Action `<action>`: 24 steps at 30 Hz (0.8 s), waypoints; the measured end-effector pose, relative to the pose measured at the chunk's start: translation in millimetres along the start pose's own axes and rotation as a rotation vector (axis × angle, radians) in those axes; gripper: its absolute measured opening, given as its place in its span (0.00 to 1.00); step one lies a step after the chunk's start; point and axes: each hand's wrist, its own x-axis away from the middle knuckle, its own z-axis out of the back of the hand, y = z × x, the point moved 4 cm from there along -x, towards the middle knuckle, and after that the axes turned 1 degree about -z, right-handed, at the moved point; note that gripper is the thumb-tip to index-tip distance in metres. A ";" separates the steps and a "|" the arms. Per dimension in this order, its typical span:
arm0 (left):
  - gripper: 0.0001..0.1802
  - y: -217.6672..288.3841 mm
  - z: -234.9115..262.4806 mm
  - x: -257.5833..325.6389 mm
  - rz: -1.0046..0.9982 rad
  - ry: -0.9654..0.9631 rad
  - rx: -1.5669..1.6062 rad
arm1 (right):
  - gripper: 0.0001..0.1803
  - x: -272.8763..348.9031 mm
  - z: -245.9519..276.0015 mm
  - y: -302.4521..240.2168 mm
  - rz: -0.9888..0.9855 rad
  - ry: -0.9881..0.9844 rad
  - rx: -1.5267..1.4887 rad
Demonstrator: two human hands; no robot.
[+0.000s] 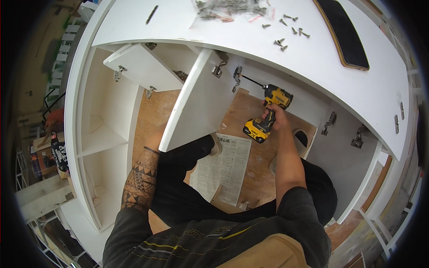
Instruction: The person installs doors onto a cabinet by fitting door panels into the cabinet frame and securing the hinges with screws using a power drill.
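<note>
Head view, right hand [273, 117]: clenched round the grip of the yellow drill [268, 114], whose bit meets the hinge [236, 77] on the white cabinet door [196, 105].
Left hand: hidden behind that door, grasp cannot be told.
Counter [250, 42]: loose screws [286, 31] scattered above.
Floor: newspaper [225, 167] under the knees.

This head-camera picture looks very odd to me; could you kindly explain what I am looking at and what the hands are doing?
It comes from a wide fisheye camera worn on a person's head, looking down, so straight edges bend. The right hand grips a yellow and black cordless drill, its long bit reaching a metal hinge at the edge of a white cabinet door. The left hand is hidden behind that door; only the tattooed forearm shows. On the white cabinet top lie loose screws and a bag of screws. A newspaper lies on the floor.
</note>
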 end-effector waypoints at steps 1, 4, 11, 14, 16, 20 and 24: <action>0.33 -3.3 10.7 1.6 0.031 0.027 -0.004 | 0.19 -0.9 7.3 8.9 0.059 0.016 0.009; 0.34 -4.2 41.9 7.2 0.090 0.106 -0.009 | 0.20 -2.6 22.7 53.0 0.352 0.240 0.059; 0.38 22.8 74.6 34.9 0.076 0.224 -0.087 | 0.29 52.5 -24.4 145.6 0.586 0.641 0.579; 0.38 34.9 76.9 38.0 0.054 0.206 -0.047 | 0.31 69.1 -29.1 154.2 0.790 0.511 0.881; 0.36 41.0 79.4 38.7 -0.032 0.254 0.043 | 0.30 77.2 -18.2 167.2 0.709 0.515 0.980; 0.33 51.6 91.4 48.9 -0.079 0.367 0.161 | 0.22 84.7 -18.0 177.6 0.568 0.459 1.042; 0.28 71.6 98.6 46.7 -0.108 0.446 0.229 | 0.19 87.0 2.5 157.0 0.681 0.326 1.116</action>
